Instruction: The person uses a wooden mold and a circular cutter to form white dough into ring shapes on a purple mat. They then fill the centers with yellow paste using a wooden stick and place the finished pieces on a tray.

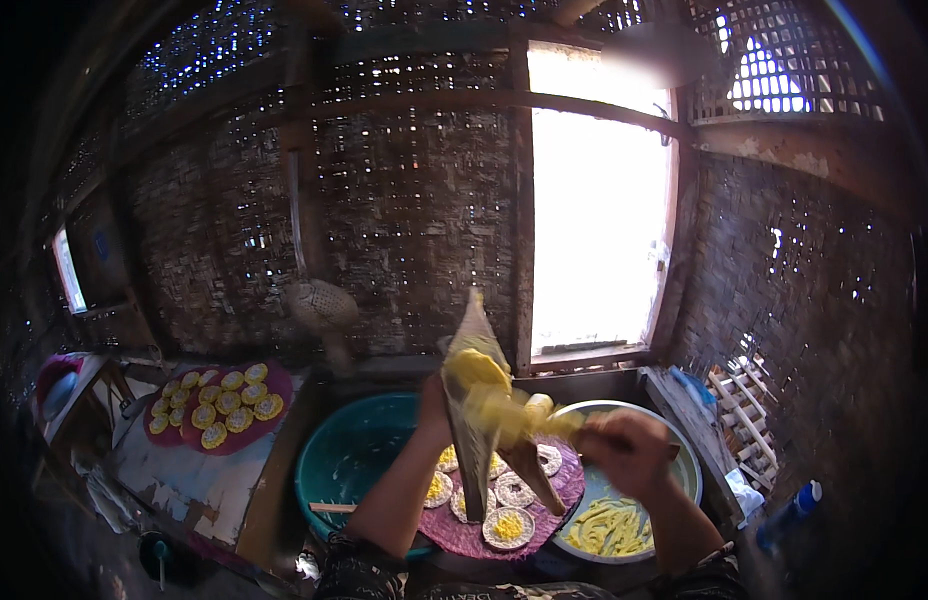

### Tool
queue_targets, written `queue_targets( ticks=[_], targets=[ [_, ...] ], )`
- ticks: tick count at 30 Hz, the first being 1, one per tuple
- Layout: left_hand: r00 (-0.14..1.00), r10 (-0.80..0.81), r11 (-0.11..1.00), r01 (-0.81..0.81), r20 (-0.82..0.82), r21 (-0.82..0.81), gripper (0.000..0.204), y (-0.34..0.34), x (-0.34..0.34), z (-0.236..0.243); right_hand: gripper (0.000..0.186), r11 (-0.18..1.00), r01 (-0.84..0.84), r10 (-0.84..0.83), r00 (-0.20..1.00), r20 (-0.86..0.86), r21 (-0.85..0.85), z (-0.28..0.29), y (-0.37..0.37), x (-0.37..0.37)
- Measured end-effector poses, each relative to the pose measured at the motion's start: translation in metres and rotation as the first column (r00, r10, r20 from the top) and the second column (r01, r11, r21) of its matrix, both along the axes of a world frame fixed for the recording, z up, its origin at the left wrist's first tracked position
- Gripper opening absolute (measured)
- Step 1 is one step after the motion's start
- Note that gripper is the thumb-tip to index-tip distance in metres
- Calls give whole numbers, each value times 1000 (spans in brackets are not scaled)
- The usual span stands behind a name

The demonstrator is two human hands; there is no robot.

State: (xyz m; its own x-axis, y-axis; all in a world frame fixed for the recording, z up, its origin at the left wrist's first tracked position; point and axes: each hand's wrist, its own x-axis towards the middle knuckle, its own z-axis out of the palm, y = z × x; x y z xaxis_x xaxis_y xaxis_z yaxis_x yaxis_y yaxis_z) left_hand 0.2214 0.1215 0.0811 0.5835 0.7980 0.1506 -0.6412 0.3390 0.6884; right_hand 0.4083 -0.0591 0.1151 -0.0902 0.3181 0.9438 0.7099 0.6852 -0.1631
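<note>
My left hand [436,408] is closed around a pale, pointed cloth-like cone [472,430], its fingers partly hidden behind it. A lump of yellow dough [479,370] lies in the cone's opening. At the right, my right hand [629,450] grips a motion-blurred stick-like tool [559,422] coated with the same yellow dough, its coated end close to the cone. Under both hands, a round pink mat [464,535] bears several white rings; one ring [509,527] has yellow bits in its middle. A metal basin [574,548] beneath my right forearm holds strips of yellow dough.
A wide teal basin [324,440] stands left of the mat. Farther left, pink mats [246,437] with several yellow-and-white rounds lie on a worn board [159,480]. A blue bottle [794,510] stands at the right. Behind are a woven wall [414,200] and a bright opening [599,230].
</note>
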Motion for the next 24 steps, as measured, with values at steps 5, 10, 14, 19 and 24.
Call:
queue_targets(
  ticks=[5,10,14,19,24],
  targets=[
    [875,412,682,-112,-254,722,38,2,42,-26,16,916,392,-400,901,169,82,-1,9,18],
    [947,-227,969,196,227,151,32,30,32,-29,16,910,58,-55,998,19,-411,-27,-36,33],
    [866,427,736,-166,-260,657,37,45,7,-37,11,682,218,-563,766,-311,-698,-62,-82,87],
    [974,45,872,-146,221,466,37,50,9,-53,27,-50,723,-563,550,617,-690,-140,-88,123],
    [868,-270,834,-5,417,551,31,28,53,-43,72,570,-385,-202,791,-578,-726,-144,-45,68]
  ],
)
